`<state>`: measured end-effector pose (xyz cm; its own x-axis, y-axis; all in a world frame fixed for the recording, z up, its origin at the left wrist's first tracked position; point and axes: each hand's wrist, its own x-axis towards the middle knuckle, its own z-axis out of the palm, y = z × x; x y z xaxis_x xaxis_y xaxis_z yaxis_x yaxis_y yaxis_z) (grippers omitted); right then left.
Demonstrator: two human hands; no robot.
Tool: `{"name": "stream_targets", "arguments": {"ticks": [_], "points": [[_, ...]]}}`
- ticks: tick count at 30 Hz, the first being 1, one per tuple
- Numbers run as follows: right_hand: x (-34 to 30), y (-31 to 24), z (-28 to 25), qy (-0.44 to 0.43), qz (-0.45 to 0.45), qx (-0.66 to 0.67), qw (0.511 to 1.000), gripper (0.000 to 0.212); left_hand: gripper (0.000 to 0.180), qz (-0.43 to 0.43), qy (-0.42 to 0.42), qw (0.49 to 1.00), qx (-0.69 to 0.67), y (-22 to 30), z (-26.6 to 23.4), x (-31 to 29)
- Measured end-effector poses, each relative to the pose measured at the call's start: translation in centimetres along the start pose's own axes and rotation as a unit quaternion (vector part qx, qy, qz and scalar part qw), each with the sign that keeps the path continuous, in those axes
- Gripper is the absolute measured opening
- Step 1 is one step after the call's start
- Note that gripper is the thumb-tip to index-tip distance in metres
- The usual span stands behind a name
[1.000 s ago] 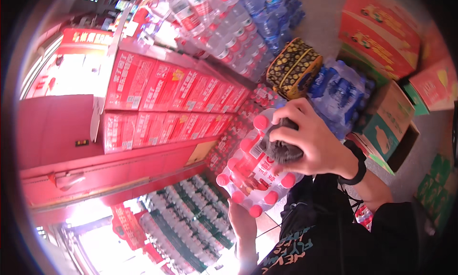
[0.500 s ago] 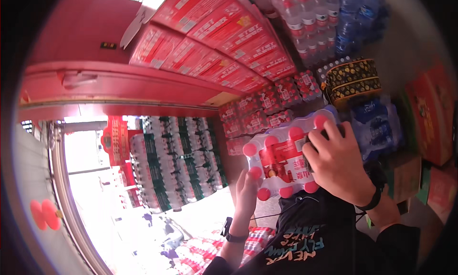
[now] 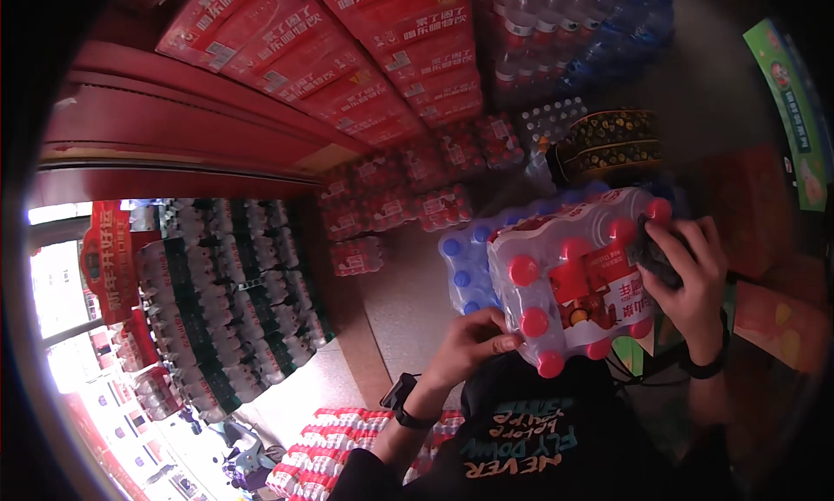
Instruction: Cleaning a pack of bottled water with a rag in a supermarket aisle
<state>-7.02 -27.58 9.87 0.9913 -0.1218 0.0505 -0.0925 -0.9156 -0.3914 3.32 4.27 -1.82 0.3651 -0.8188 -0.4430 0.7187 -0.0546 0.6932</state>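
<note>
A shrink-wrapped pack of red-capped bottles (image 3: 578, 284), with a red and white printed panel, is tilted in front of my body. My left hand (image 3: 473, 345) is closed at its lower left corner, fingers and thumb pinching the film edge by a cap. At the right end my right hand (image 3: 695, 280) has its fingers bent around a dark grey cloth (image 3: 653, 256), which lies against the wrap. Behind and partly under this pack shows another pack with blue caps (image 3: 463, 280). What supports the red-capped pack is hidden.
Stacked red cartons (image 3: 347, 58) rise at the back left, with small red bottle packs (image 3: 421, 162) on the floor below. A patterned black and gold bag (image 3: 612, 145) stands behind. Green-labelled bottle packs (image 3: 226, 301) are piled left, red-and-white packs (image 3: 326, 449) lower left. Cartons (image 3: 777, 327) stand right.
The view has swung rightward. The red-capped pack is tipped more, and my right hand with the cloth has moved to its right end. More of the blue-capped pack shows.
</note>
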Motion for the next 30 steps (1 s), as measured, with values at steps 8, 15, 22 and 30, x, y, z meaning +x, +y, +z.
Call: {"name": "stream_targets", "arguments": {"ticks": [8,15,22,30], "points": [[4.7,-5.4,4.3,-0.006,0.092,-0.034,0.995,0.054,0.015,0.054,-0.041,0.995,0.074,-0.2,-0.9,1.1],[7.5,-12.7,7.2,0.04,0.179,-0.06,0.981,0.043,0.016,0.063,-0.067,0.989,0.12,0.5,-0.9,1.5],[6.2,-9.2,4.7,0.126,0.261,-0.068,0.955,0.033,0.017,0.069,-0.06,0.987,0.132,-0.1,-1.5,0.6],[-1.0,0.7,2.5,0.251,0.343,-0.025,0.905,0.025,0.012,-0.008,-0.056,0.993,0.106,0.7,-1.4,0.7]]}}
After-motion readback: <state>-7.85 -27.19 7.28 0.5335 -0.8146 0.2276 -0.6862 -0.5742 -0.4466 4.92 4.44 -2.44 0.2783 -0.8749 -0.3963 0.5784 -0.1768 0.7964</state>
